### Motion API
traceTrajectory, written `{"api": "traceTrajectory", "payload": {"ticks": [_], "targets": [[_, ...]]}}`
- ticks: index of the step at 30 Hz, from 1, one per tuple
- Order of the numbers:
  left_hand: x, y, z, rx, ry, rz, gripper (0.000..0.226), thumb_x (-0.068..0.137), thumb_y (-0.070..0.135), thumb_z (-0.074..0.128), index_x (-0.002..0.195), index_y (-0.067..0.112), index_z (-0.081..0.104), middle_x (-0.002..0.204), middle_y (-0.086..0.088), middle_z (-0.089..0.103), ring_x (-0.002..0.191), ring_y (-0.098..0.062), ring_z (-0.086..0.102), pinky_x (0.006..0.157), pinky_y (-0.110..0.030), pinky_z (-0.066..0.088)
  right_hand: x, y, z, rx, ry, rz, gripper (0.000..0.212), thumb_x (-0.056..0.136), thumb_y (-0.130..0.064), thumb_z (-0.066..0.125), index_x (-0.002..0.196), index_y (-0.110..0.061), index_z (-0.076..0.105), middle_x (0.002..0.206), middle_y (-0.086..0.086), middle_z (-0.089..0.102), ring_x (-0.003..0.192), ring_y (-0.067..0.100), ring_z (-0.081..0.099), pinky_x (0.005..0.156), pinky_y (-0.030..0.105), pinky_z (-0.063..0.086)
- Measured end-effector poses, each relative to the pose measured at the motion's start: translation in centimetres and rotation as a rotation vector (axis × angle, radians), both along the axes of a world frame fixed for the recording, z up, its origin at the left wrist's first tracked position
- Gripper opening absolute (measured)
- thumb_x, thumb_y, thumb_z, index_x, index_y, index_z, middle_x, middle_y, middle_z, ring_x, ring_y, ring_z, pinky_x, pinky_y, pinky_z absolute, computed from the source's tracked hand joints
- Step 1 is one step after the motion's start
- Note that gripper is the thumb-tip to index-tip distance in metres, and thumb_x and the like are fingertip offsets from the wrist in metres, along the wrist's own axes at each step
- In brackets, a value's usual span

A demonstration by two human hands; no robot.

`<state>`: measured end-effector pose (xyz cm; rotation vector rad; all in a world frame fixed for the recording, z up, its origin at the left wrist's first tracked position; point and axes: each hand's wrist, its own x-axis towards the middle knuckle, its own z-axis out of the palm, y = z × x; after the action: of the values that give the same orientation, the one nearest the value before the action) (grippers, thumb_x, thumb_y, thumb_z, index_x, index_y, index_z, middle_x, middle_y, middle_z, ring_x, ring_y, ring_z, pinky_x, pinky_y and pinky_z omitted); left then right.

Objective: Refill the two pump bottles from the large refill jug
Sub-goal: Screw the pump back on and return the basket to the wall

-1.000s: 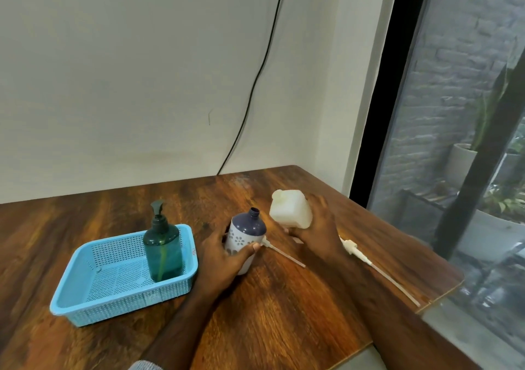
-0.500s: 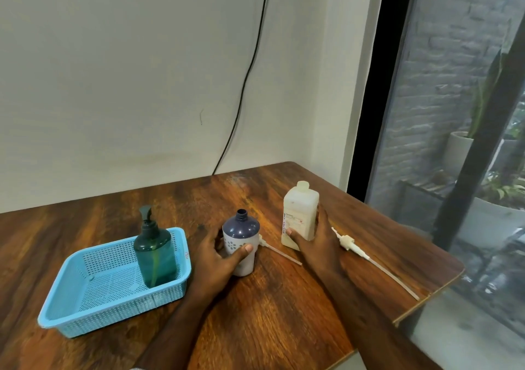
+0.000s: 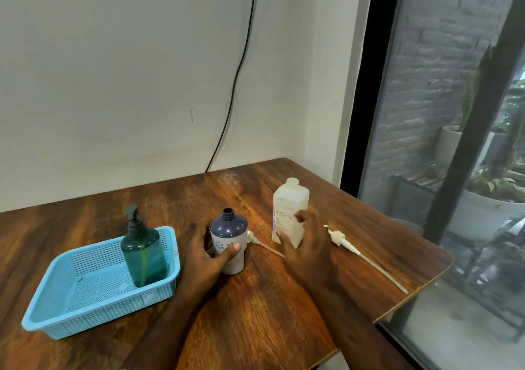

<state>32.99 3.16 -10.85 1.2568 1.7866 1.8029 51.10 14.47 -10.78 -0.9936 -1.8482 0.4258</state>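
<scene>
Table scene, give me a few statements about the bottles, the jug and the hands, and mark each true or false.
1. The green bottle stands in the basket. True.
2. The purple bottle has its pump on. False: its neck is open, and two pumps lie on the table.
3. The jug lies on its side. False: it stands upright.
4. The left hand grips the purple bottle. True.
5. The right hand lifts the jug. False: the jug stands on the table, with the fingers at its base.
</scene>
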Motion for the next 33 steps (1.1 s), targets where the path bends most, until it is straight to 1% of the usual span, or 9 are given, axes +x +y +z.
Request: {"api": "traceTrajectory", "payload": {"ticks": [2, 6, 9, 12, 19, 23, 27, 31, 33], "targets": [[0.0, 0.0, 0.0, 0.001, 0.012, -0.003, 0.06, 0.073, 0.024, 0.084, 0.125, 0.029, 0.052, 0.117, 0.019, 0.062, 0.101, 0.016, 0.059, 0.075, -0.009, 0.05, -0.1, -0.6, -0.2, 0.16, -0.146, 0.081, 0.03, 0.094, -0.042, 0.063, 0.117, -0.024, 0.058, 0.122, -0.001, 0.065, 0.112, 0.019, 0.061, 0.094, 0.041, 0.057], [-0.1, 0.0, -0.2, 0.003, 0.028, 0.013, 0.062, 0.073, 0.026, 0.085, 0.126, 0.027, 0.054, 0.118, 0.016, 0.064, 0.102, 0.013, 0.06, 0.076, -0.011, 0.05, -1.3, -1.4, -0.2, 0.276, -0.468, 0.266, 0.043, 0.099, -0.044, 0.037, 0.107, -0.017, 0.069, 0.106, 0.001, 0.071, 0.098, 0.02, 0.065, 0.095, 0.044, 0.053], [-0.2, 0.1, -0.3, -0.005, 0.034, 0.037, 0.064, 0.069, 0.037, 0.088, 0.124, 0.03, 0.054, 0.117, 0.016, 0.064, 0.103, 0.011, 0.061, 0.081, -0.018, 0.051, -2.2, -0.9, -0.3, 0.264, -0.591, 0.239, 0.033, 0.097, -0.031, 0.047, 0.117, -0.018, 0.068, 0.114, 0.001, 0.071, 0.103, 0.025, 0.064, 0.1, 0.044, 0.05], [0.1, 0.4, -0.1, -0.005, 0.022, 0.032, 0.061, 0.071, 0.025, 0.086, 0.122, 0.03, 0.053, 0.113, 0.017, 0.063, 0.096, 0.018, 0.059, 0.076, -0.014, 0.05, -3.0, -0.8, 0.0, 0.199, -0.678, 0.167, 0.031, 0.099, -0.029, 0.057, 0.126, -0.018, 0.065, 0.125, 0.002, 0.068, 0.116, 0.028, 0.061, 0.111, 0.047, 0.041], [-0.6, 0.5, -0.3, -0.001, 0.052, 0.059, 0.061, 0.07, 0.027, 0.089, 0.121, 0.031, 0.057, 0.114, 0.015, 0.067, 0.102, 0.008, 0.063, 0.082, -0.021, 0.053, -4.9, -0.9, 0.6, 0.12, -0.883, 0.064, 0.033, 0.102, -0.021, 0.055, 0.134, -0.012, 0.058, 0.13, 0.011, 0.065, 0.118, 0.031, 0.062, 0.107, 0.043, 0.044], [-0.2, 0.5, 0.0, 0.018, 0.029, 0.03, 0.058, 0.067, 0.032, 0.09, 0.114, 0.038, 0.057, 0.107, 0.021, 0.069, 0.101, 0.01, 0.063, 0.076, -0.016, 0.054, -4.7, -1.1, 0.8, 0.052, -0.784, 0.083, 0.037, 0.1, -0.021, 0.059, 0.136, -0.016, 0.054, 0.132, 0.009, 0.064, 0.123, 0.03, 0.058, 0.108, 0.045, 0.044], [0.0, 0.3, 0.2, 0.032, 0.016, 0.028, 0.062, 0.06, 0.042, 0.089, 0.114, 0.036, 0.059, 0.109, 0.021, 0.071, 0.101, 0.003, 0.066, 0.078, -0.019, 0.056, -3.9, -2.0, 1.9, -0.041, -0.553, 0.036, 0.033, 0.101, -0.042, 0.051, 0.127, -0.022, 0.059, 0.129, 0.003, 0.065, 0.122, 0.024, 0.059, 0.105, 0.043, 0.046], [0.1, 0.1, 0.4, 0.031, 0.022, 0.02, 0.055, 0.068, 0.025, 0.088, 0.113, 0.038, 0.058, 0.11, 0.019, 0.068, 0.101, 0.008, 0.064, 0.077, -0.016, 0.054, -3.4, -2.6, 3.8, -0.243, -0.392, -0.014, 0.041, 0.098, -0.042, 0.056, 0.134, -0.022, 0.058, 0.14, 0.001, 0.059, 0.132, 0.023, 0.051, 0.114, 0.043, 0.036], [0.1, 0.1, 0.5, 0.026, 0.015, 0.008, 0.056, 0.07, 0.023, 0.087, 0.113, 0.039, 0.056, 0.11, 0.019, 0.067, 0.101, 0.011, 0.063, 0.075, -0.013, 0.053, -3.4, -2.7, 4.8, -0.25, -0.216, 0.017, 0.038, 0.096, -0.038, 0.062, 0.13, -0.023, 0.063, 0.133, -0.001, 0.064, 0.124, 0.02, 0.058, 0.113, 0.045, 0.042]]}}
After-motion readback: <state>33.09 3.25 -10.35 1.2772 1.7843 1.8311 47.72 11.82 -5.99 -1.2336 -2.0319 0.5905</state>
